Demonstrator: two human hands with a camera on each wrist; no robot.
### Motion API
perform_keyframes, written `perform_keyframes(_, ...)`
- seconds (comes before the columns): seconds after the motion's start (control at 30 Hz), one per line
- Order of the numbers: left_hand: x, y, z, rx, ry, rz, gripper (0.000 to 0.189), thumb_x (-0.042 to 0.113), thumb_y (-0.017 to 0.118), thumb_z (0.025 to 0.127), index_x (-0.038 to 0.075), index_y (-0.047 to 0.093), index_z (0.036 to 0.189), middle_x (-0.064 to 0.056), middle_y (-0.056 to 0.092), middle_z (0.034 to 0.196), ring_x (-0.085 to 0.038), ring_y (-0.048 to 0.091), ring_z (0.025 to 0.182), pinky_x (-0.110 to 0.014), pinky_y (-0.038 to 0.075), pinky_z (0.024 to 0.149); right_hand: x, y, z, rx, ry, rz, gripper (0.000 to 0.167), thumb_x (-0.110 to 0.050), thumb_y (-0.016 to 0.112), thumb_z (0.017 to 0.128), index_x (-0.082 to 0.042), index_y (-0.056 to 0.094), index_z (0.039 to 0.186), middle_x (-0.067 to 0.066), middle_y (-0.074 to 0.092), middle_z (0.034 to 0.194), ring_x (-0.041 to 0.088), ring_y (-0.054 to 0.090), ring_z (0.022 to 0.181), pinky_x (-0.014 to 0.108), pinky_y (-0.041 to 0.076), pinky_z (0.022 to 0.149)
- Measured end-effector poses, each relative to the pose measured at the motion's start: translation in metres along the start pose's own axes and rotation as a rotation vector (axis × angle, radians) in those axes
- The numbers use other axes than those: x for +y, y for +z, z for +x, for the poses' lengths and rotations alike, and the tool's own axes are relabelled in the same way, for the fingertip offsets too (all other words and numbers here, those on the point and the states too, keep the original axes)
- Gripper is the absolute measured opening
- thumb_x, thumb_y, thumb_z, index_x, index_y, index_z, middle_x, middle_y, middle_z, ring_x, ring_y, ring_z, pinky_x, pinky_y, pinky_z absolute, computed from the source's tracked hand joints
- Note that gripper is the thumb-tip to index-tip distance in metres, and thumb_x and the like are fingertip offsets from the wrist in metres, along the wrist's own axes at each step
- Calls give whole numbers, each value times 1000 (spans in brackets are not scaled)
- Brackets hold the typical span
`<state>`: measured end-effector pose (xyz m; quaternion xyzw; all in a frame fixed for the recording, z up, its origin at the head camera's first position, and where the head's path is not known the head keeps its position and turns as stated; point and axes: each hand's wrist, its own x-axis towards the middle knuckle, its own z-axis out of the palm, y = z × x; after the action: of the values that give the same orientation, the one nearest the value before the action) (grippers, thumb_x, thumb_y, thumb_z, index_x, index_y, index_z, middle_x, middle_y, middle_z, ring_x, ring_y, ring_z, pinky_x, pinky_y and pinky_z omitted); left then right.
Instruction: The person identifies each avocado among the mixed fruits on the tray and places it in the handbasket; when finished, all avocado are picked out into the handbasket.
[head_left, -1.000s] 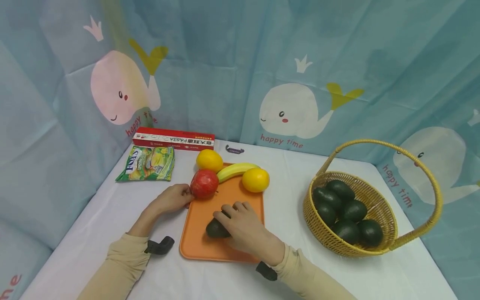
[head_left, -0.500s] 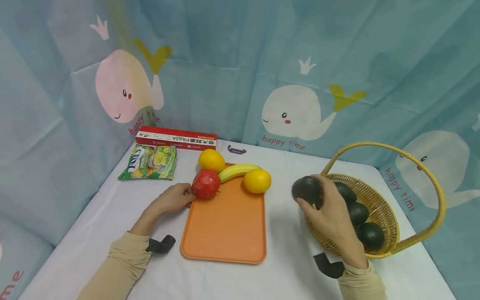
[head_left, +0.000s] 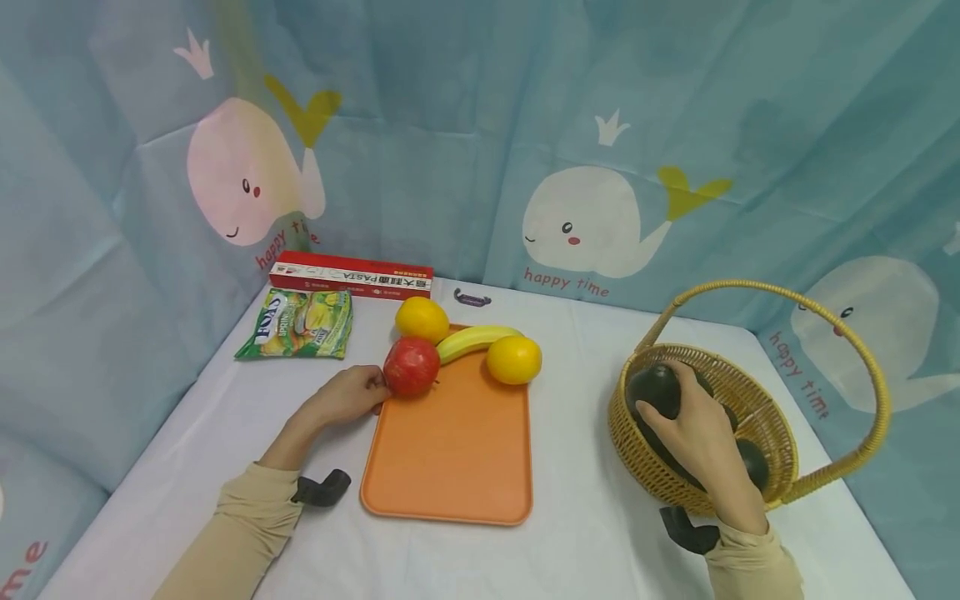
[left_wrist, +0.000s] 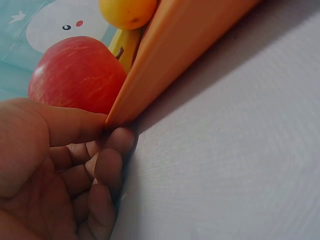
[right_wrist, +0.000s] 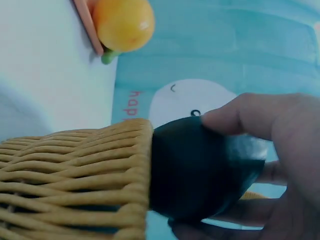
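Observation:
My left hand [head_left: 347,395] pinches the left rim of an orange tray [head_left: 448,467] between thumb and fingers, as the left wrist view shows. Close by that hand, a red apple-like fruit [head_left: 412,367] sits at the tray's corner. Over at the wicker basket [head_left: 628,450], my right hand [head_left: 701,429] holds a dark green avocado [head_left: 654,390] just inside the near left rim. In the right wrist view the thumb and fingers curl round this avocado [right_wrist: 195,165]. Another avocado [head_left: 752,462] shows in the basket; others are partly hidden behind the hand.
A banana [head_left: 472,340] and two yellow fruits, one at the right [head_left: 513,360] and one at the left [head_left: 422,319], lie at the tray's far end. Behind them are a green FOX'S bag [head_left: 300,325] and a red pasta box [head_left: 348,275]. The basket handle [head_left: 855,342] arches up.
My right hand has lifted the avocado off the tray, carried it right and lowered it into the basket. The left hand has stayed at the tray's edge.

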<state>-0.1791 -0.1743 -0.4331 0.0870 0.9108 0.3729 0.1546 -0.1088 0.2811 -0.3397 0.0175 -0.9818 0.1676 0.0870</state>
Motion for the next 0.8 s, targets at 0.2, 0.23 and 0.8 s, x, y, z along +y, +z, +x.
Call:
perform_keyframes(0.2, 0, 0, 0, -6, -5, 0, 17, 20, 55, 94, 6, 57, 84, -2, 59, 67, -15, 48, 64, -28, 36, 62, 3, 8, 5, 12, -58, -67, 62, -18, 70, 87, -1, 40, 139, 34, 57, 123, 40, 63, 66, 53, 50, 60)
perform_keyframes(0.23, 0, 0, 0, -8, -4, 2, 17, 20, 55, 94, 6, 57, 85, -2, 59, 68, -15, 49, 64, -29, 36, 61, 3, 9, 5, 14, -55, -78, 60, -17, 69, 87, -2, 40, 138, 34, 58, 121, 36, 61, 61, 50, 48, 55)
perform_keyframes(0.8, 1, 0, -1, 7, 0, 0, 17, 19, 54, 94, 6, 57, 84, -3, 58, 67, -15, 48, 64, -29, 36, 61, 2, 20, 2, 159, -199, -177, 50, -4, 73, 82, 1, 54, 127, 28, 58, 127, 45, 64, 84, 51, 50, 59)
